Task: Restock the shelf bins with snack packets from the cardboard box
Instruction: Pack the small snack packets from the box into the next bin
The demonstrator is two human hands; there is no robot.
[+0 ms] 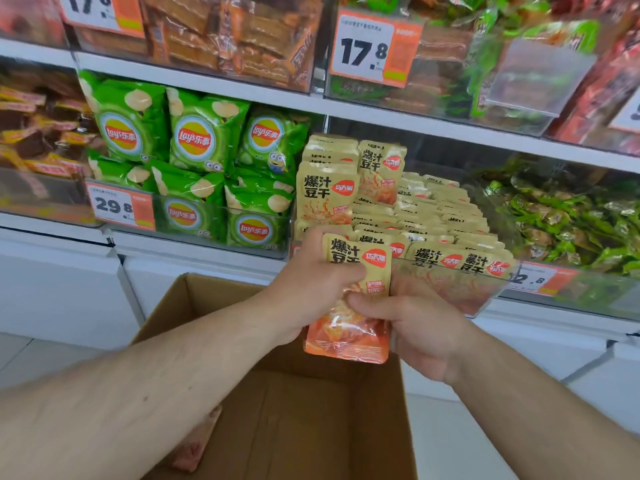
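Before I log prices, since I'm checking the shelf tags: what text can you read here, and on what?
"17.8": price tag on the upper bin.
"29.8": price tag on the chips bin.
"Lay's乐事": green chip bags.
"爆汁豆干": beige snack packet held by both hands, and those in the bin.
".8" after a partly hidden number: tag at right.
Small print on the tags: too blurred.

White store shelves (242,93) carry clear bins (450,271) of beige snack packets (446,216), green chip bags (204,136) and green-wrapped sweets (568,216); a cardboard box (311,410) sits on the floor (467,445).
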